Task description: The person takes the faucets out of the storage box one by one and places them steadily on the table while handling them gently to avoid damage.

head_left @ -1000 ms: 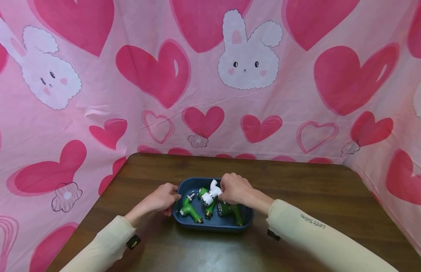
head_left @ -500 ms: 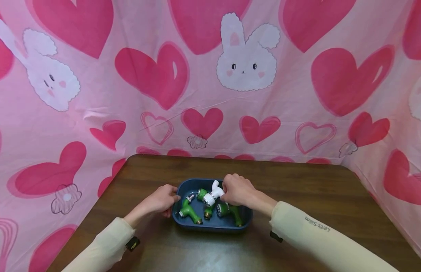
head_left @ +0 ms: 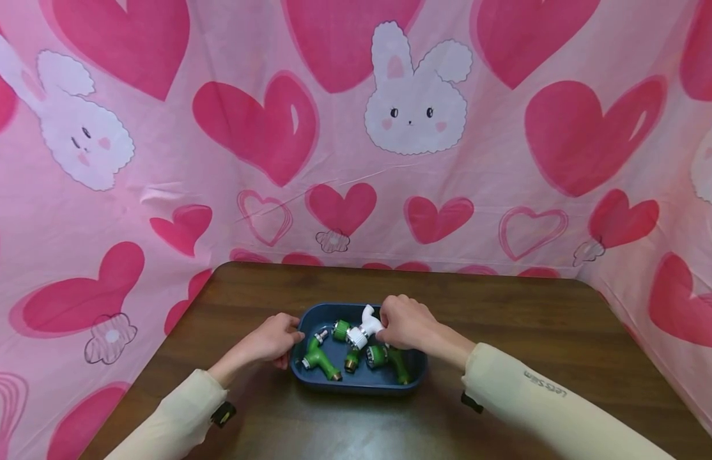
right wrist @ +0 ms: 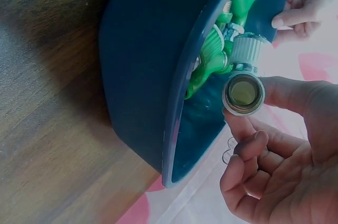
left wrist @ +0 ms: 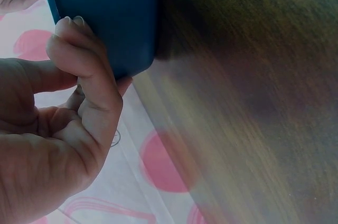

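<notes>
The left hand [head_left: 278, 337] pinches the left end of the blue bin [head_left: 358, 386] in the head view, probably steadying it; the right hand [head_left: 410, 322] pinches a white tap [head_left: 365, 328] above green taps [head_left: 321, 360]. The left wrist view adds fingers [left wrist: 92, 71] curled outside; only the right wrist view bares the tap's round mouth [right wrist: 243, 93].
</notes>
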`<act>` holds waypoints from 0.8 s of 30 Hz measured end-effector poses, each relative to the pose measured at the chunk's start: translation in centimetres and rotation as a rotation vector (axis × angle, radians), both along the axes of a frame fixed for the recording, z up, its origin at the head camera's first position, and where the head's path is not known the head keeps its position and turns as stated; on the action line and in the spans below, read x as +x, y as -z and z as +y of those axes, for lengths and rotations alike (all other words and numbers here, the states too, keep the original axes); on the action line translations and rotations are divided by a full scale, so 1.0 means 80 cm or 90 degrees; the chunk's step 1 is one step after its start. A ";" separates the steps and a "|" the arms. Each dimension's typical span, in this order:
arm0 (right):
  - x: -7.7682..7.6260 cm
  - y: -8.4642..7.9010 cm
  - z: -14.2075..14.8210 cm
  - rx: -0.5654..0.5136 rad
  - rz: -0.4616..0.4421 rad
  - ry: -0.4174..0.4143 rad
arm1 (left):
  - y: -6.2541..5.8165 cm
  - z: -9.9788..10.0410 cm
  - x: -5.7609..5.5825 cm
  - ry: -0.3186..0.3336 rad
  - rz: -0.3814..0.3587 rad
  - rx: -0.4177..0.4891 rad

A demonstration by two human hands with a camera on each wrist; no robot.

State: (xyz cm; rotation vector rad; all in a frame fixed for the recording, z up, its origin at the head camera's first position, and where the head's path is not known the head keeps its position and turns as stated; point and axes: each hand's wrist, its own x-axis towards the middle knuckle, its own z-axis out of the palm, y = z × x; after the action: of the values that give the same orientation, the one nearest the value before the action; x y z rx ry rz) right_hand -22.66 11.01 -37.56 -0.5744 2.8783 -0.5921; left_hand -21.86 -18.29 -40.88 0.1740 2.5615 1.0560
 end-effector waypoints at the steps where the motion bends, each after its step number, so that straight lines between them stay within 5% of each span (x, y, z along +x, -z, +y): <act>1: 0.000 0.000 0.000 0.000 0.001 0.001 | 0.000 0.000 0.000 0.000 0.000 0.001; 24: 0.004 0.001 0.010 0.012 0.002 0.022 | 0.006 -0.002 -0.003 0.014 0.016 0.016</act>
State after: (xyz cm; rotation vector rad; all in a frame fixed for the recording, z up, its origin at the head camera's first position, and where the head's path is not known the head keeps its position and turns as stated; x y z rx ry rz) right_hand -22.30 11.82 -37.62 -0.5233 2.8989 -0.5692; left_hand -22.12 -18.43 -41.37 0.2236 2.5637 1.0851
